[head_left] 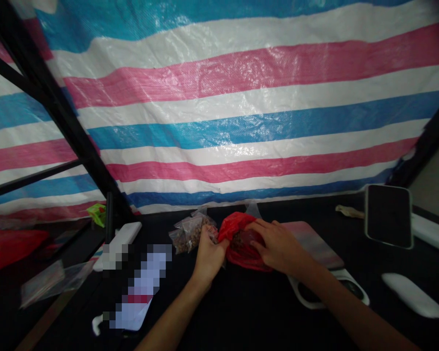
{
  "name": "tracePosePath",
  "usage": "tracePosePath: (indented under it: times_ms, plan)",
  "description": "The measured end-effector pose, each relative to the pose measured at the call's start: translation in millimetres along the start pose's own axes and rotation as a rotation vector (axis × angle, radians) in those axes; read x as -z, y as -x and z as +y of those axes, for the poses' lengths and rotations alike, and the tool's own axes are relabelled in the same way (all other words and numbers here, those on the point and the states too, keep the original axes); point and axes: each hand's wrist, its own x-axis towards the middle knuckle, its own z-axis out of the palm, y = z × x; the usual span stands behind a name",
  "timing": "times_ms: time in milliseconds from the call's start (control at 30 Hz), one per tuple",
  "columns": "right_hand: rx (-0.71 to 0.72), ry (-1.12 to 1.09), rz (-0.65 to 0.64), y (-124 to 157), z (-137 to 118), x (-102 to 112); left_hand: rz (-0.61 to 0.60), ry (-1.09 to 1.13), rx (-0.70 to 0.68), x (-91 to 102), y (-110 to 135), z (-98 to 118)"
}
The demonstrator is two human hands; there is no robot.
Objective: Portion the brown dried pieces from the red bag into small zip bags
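A red plastic bag (pixel 247 263) lies open on the dark table, with small brown pieces (pixel 239 241) showing inside its mouth. My left hand (pixel 209 258) is closed on the bag's left edge, thumb toward the opening. From the other side, my right hand (pixel 280 243) has its fingers bent over the bag's right rim and partly into the mouth. Whether those fingers also hold any pieces is hidden. Beside my left hand sit small clear bags (pixel 188 234) filled with brown bits. A flat scale-like device (pixel 314 243) with a shiny top is under my right forearm.
To the left are a phone (pixel 141 292), a white bar-shaped object (pixel 126 239) and clear plastic bags (pixel 54 285). On the right stand a dark-screened device (pixel 388 217) and a white oblong object (pixel 413 295). A striped tarp (pixel 241 112) hangs behind, beside a black frame post (pixel 69 131).
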Motion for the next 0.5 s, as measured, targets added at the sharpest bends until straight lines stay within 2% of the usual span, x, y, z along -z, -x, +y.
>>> tracePosePath:
  times_ms: [100,267,367,500]
  plan:
    - [-0.026,-0.014,-0.006,-0.5,0.7,-3.3,0.001,0.025,0.057,0.4,-0.2,0.6]
    - [-0.009,-0.041,-0.047,0.4,-0.3,-2.6,0.041,-0.009,0.068,3.2,-4.3,-4.4]
    - [0.016,-0.045,-0.046,1.7,-1.6,-2.2,0.019,0.009,0.087,3.2,-3.3,-4.2]
    - [0.055,-0.046,-0.057,3.2,-4.9,-2.4,-0.033,0.155,0.125,0.9,0.4,3.0]
